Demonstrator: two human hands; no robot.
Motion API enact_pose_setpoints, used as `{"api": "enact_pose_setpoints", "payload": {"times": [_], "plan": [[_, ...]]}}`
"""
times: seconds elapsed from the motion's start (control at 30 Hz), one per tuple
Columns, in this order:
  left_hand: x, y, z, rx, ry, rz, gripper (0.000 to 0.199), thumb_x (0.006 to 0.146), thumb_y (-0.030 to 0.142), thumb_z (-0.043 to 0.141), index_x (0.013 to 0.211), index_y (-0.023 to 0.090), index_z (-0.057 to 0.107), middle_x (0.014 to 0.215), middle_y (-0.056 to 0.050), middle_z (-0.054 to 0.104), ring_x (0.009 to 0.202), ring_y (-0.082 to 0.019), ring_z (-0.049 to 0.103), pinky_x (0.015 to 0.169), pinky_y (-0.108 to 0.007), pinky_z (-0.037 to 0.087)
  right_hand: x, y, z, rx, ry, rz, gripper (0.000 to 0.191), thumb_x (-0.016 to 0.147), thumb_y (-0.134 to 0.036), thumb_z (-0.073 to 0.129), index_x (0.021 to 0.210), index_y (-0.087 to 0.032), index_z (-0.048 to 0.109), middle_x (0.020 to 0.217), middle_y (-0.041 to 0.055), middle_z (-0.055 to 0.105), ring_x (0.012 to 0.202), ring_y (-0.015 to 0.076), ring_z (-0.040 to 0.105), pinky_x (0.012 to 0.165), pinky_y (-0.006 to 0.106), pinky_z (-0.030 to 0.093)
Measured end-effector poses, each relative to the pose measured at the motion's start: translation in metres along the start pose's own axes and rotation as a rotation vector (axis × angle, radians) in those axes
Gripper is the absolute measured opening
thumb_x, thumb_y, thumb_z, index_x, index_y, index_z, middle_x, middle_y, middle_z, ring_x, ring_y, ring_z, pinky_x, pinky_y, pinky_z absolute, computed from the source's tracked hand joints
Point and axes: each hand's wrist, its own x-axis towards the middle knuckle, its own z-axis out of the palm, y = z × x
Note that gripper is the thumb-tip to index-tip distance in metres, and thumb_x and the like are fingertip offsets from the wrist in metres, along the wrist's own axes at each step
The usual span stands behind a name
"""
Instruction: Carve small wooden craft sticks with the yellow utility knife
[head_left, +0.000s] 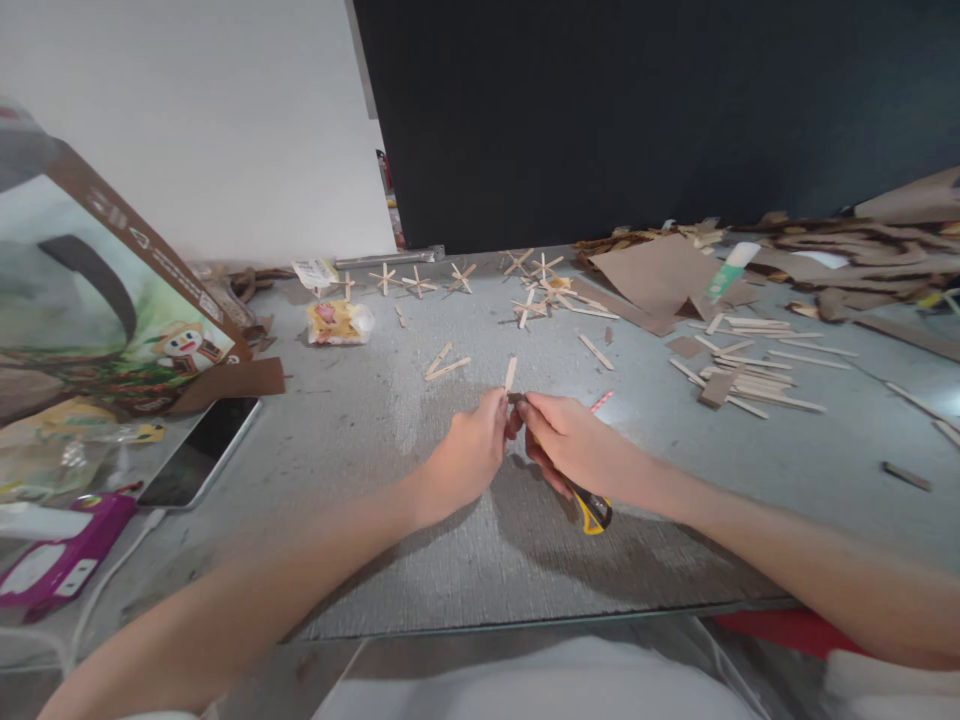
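My left hand [474, 450] is closed, its thumb and fingers pinching a pale wooden craft stick [511, 373] that points up and away. Close beside it, my right hand [581, 440] is closed around a black and yellow utility knife [595, 512], whose handle end sticks out below the palm. A small dark brown piece [516, 397] shows between the fingertips of both hands; its kind is unclear. The knife's blade is hidden. Beyond my hands, two craft sticks [448, 368] lie in a V on the table.
Star shapes of crossed sticks [418, 282] line the back. Loose sticks [750, 380], brown cardboard [645, 278] and a glue stick [731, 272] lie to the right. A phone [202, 455], a purple device [67, 555], a yellow packet [337, 324] and a printed box [112, 280] are at left.
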Motion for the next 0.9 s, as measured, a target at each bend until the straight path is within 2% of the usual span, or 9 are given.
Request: {"api": "enact_pose_setpoints", "payload": {"times": [0.13,0.3,0.43,0.57,0.73,0.9], "plan": [[-0.001,-0.009,-0.001,0.051,-0.035,0.057,0.017,0.103,0.014,0.037,0.1,0.021,0.052,0.074,0.002,0.062,0.058,-0.01,0.057,0.055,-0.022,0.041,0.001,0.006,-0.001,0.097,-0.032,-0.037,0.028,0.109,-0.024,0.04,0.082,-0.024,0.045,0.05,-0.0096,0.05,0.027,0.0066,0.046,0.026,0.016,0.033],[-0.001,-0.014,-0.003,0.056,-0.07,0.103,0.019,0.099,0.008,0.039,0.104,0.02,0.054,0.076,0.001,0.061,0.056,-0.01,0.054,0.054,-0.021,0.041,0.004,0.011,-0.004,0.131,-0.053,-0.042,0.026,0.108,-0.028,0.046,0.083,-0.023,0.047,0.049,-0.0098,0.049,0.027,0.0067,0.045,0.025,0.016,0.033],[0.001,-0.005,-0.006,-0.028,-0.054,-0.003,0.027,0.109,0.023,0.033,0.092,0.02,0.054,0.069,0.002,0.059,0.054,-0.01,0.054,0.054,-0.022,0.041,0.007,0.014,-0.005,0.109,-0.073,-0.055,0.027,0.11,-0.032,0.043,0.085,-0.023,0.05,0.049,-0.0095,0.048,0.027,0.0078,0.046,0.026,0.018,0.036],[0.003,0.004,-0.008,-0.102,-0.007,-0.049,0.037,0.111,0.033,0.032,0.082,0.021,0.051,0.064,0.003,0.056,0.057,-0.011,0.053,0.062,-0.024,0.044,0.008,0.015,-0.005,0.135,-0.08,-0.082,0.03,0.11,-0.036,0.039,0.087,-0.023,0.052,0.052,-0.0094,0.046,0.028,0.0079,0.046,0.026,0.018,0.036],[0.003,0.007,-0.01,-0.135,-0.019,-0.073,0.039,0.111,0.037,0.032,0.08,0.021,0.05,0.062,0.004,0.052,0.055,-0.011,0.048,0.061,-0.025,0.04,0.009,0.019,-0.006,0.27,-0.127,-0.063,0.031,0.106,-0.049,0.049,0.088,-0.024,0.049,0.053,-0.0104,0.045,0.031,0.0081,0.044,0.028,0.019,0.039],[0.005,0.005,-0.011,-0.245,-0.044,-0.088,0.035,0.11,0.041,0.034,0.084,0.022,0.048,0.059,0.008,0.038,0.05,-0.01,0.035,0.053,-0.024,0.033,0.014,0.021,-0.012,0.429,-0.231,-0.034,0.031,0.102,-0.052,0.054,0.09,-0.025,0.045,0.054,-0.0109,0.045,0.031,0.0076,0.039,0.03,0.019,0.042]]}}
